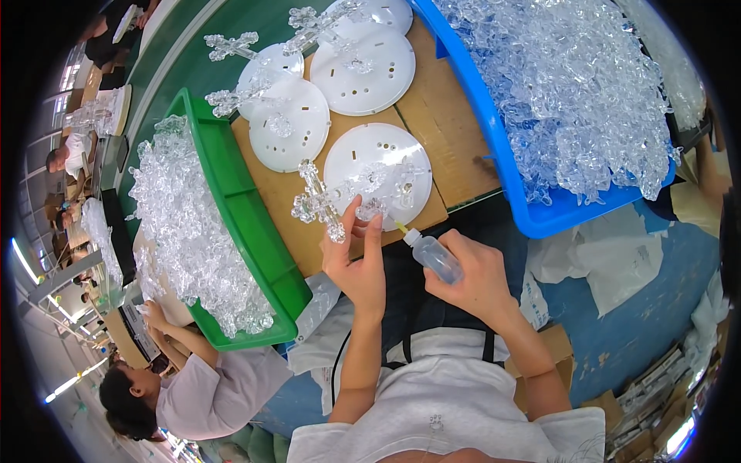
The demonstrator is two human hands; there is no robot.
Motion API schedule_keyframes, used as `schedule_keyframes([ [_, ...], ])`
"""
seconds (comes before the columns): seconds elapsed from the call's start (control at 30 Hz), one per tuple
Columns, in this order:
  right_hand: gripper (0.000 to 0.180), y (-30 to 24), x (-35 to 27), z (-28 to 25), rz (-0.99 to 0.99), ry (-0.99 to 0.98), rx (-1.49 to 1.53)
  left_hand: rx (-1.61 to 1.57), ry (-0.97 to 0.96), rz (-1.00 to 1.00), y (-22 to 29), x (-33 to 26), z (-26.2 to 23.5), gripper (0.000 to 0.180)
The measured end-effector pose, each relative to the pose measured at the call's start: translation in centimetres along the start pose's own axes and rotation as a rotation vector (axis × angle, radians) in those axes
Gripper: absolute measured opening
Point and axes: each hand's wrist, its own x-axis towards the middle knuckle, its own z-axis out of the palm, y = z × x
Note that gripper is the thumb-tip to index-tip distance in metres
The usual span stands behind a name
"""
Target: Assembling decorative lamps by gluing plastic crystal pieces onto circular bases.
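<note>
While the left hand (356,266) pinches a clear plastic cross (320,202) at frame centre, the right hand (475,274), fingers wrapped round a small squeeze bottle (434,255), could likely overshoot, smearing glue across the white disc (378,158).

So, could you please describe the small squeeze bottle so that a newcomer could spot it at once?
Start at the blue crate of clear plastic pieces. Just below its near corner, the right hand grips a small clear bottle. Its yellow nozzle tip, aimed at the nearest white disc, sets it apart.

Glossy clear plastic cross (318,202); smooth white discs (377,171); matt cardboard (441,116)
</note>
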Motion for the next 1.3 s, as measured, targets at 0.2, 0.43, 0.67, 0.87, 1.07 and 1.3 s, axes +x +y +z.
schedule_keyframes([
  [0.2,0.027,0.4,0.1,-0.1,0.029,-0.018,-0.014,0.008,0.001,0.014,-0.4,-0.1,0.4,0.033],
  [0.43,0.031,0.7,0.1,-1.3,0.006,0.034,-0.061,0.068,0.006,0.072,-0.1,0.2,0.4,0.033],
  [0.67,0.043,0.6,0.2,-1.2,0.011,0.158,0.065,0.140,0.027,0.105,-0.6,-0.3,0.4,0.035],
  [0.87,0.046,0.7,3.0,0.8,-0.048,0.441,0.057,0.096,0.077,0.106,-0.7,-0.4,0.7,0.034],
  [1.07,0.046,1.1,5.5,1.8,0.011,0.485,0.126,0.140,0.064,0.148,-1.0,-0.2,0.6,0.037],
  [1.3,0.059,0.8,3.8,1.5,-0.066,0.483,-0.038,0.057,0.049,0.161,-1.0,0.2,0.6,0.040],
])
